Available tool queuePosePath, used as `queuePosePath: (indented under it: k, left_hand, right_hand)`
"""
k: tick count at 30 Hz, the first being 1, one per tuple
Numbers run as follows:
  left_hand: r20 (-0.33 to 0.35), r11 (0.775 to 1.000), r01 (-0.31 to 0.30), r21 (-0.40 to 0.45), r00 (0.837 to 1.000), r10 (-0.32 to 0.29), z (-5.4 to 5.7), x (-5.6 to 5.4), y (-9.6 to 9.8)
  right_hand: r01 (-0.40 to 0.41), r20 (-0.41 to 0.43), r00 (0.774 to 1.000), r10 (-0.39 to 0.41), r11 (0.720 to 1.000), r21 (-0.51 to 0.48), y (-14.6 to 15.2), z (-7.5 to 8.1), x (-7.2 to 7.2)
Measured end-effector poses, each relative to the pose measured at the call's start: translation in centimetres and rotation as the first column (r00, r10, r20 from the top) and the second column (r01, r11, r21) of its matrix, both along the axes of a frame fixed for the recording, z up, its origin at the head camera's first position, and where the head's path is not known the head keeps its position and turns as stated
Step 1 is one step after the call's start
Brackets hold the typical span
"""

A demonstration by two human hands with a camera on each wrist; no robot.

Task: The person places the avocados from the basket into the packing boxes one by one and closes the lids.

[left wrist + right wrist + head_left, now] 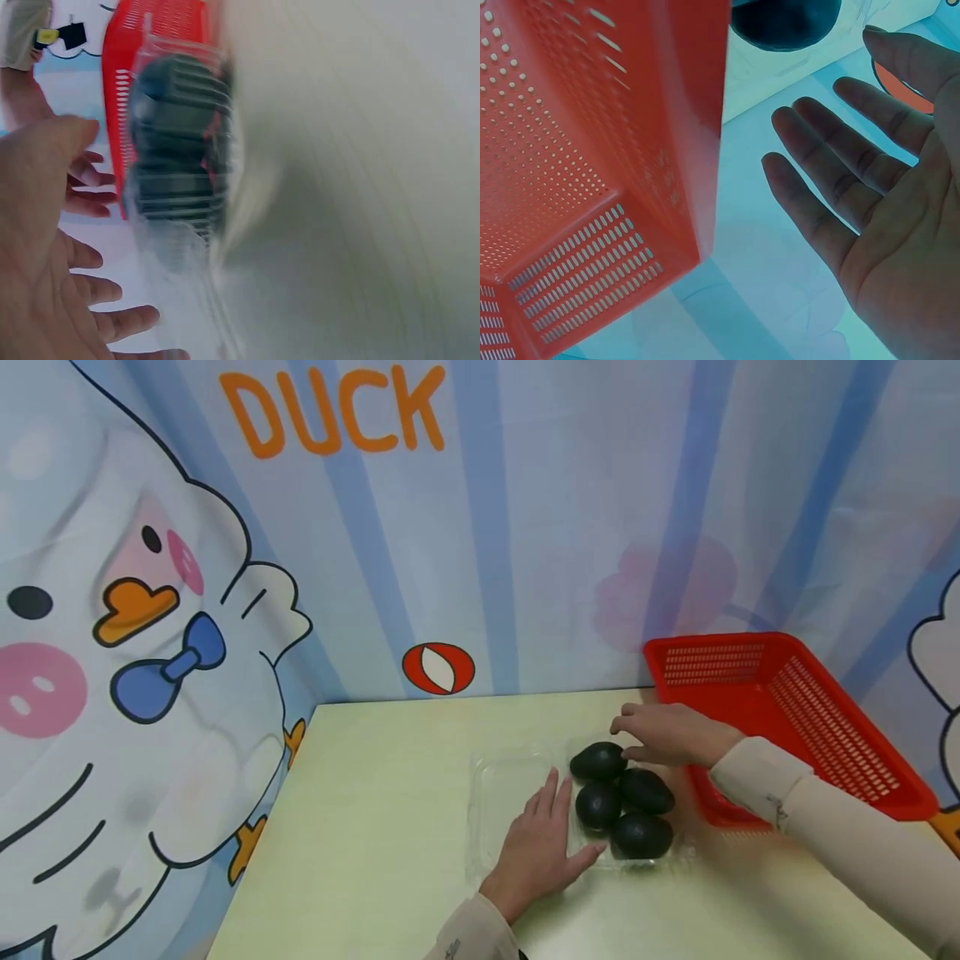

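Several dark avocados [643, 836] lie grouped in the right half of a clear plastic clamshell box [480, 810], whose other half lies spread flat to the left. My left hand [536, 843] is over the middle of the box, fingers extended, thumb pointing toward the front avocados. In the left wrist view its fingertips [139, 319] are beside the clear plastic wall. My right hand [671, 732] hovers by the back of the box, just behind the avocados. The right wrist view shows its fingers [821, 161] loosely spread, with nothing between them.
A red perforated plastic basket [780, 714] stands at the right, tilted, close to my right wrist. The pale yellow table [360, 827] runs back to a blue duck-print backdrop [555, 527] behind it.
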State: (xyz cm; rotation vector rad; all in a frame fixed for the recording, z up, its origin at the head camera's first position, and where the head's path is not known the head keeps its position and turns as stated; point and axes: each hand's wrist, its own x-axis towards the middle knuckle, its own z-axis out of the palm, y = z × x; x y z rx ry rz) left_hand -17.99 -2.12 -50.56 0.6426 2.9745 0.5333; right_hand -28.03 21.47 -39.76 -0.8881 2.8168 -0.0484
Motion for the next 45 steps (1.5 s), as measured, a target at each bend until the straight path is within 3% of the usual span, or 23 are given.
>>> queuePosePath:
  k: [6,10,13,16,20,25,28,32,38,41,42,45]
  left_hand:
    - [0.014,0.992,-0.033,0.123,0.999,0.032,1.2,1.4,-0.5]
    - [-0.003,0.967,-0.050,0.251,0.999,0.052,2.0,2.6,-0.7]
    - [0.031,0.913,-0.071,0.402,0.997,0.064,2.3,3.4,-0.6]
    - [0.156,0.819,-0.128,0.559,0.987,0.048,2.4,4.2,-0.4]
    - [0.353,0.714,-0.233,0.661,0.935,-0.021,1.9,5.0,0.1]
    - [0.505,0.647,-0.324,0.690,0.856,-0.109,0.6,5.9,0.8]
    - [0.587,0.607,-0.398,0.688,0.797,-0.142,-0.1,6.3,1.3]
    - [0.684,0.574,-0.500,0.649,0.713,-0.153,-1.0,6.4,1.9]
    - [0.773,0.537,-0.599,0.595,0.609,-0.177,-1.7,6.4,2.8]
    - [0.790,0.517,-0.624,0.587,0.582,-0.194,-2.0,6.2,3.0]
    - [0.789,0.507,-0.628,0.591,0.582,-0.198,-2.0,6.2,3.0]
    - [0.774,0.447,-0.645,0.620,0.598,-0.210,-2.1,6.1,2.9]
  right_hand:
    - [0.005,-0.002,1.000,-0.005,1.000,0.024,-0.2,0.7,-0.7]
    - [-0.005,-0.031,1.000,0.007,0.999,0.045,-0.5,1.0,-1.4]
    - [0.002,-0.029,1.000,0.000,0.999,0.045,-0.7,1.0,-2.0]
    - [0.014,0.002,1.000,-0.014,0.998,0.057,-1.0,0.9,-2.7]
    - [0.008,0.053,0.999,-0.014,0.994,0.107,-1.5,0.6,-3.9]
    - [-0.013,0.083,0.997,0.001,0.990,0.138,-1.9,0.2,-5.1]
    - [-0.011,0.106,0.994,-0.004,0.990,0.141,-2.2,0.2,-5.4]
    - [-0.028,0.140,0.990,0.006,0.988,0.154,-2.8,0.1,-5.8]
    - [-0.033,0.189,0.982,-0.009,0.976,0.216,-3.2,-0.7,-6.4]
    - [0.005,0.247,0.967,-0.064,0.973,0.233,-3.2,-1.1,-6.5]
    - [0.014,0.267,0.961,-0.077,0.973,0.232,-3.2,-1.2,-6.4]
    - [0.047,0.321,0.940,-0.114,0.977,0.208,-3.3,-1.5,-6.3]
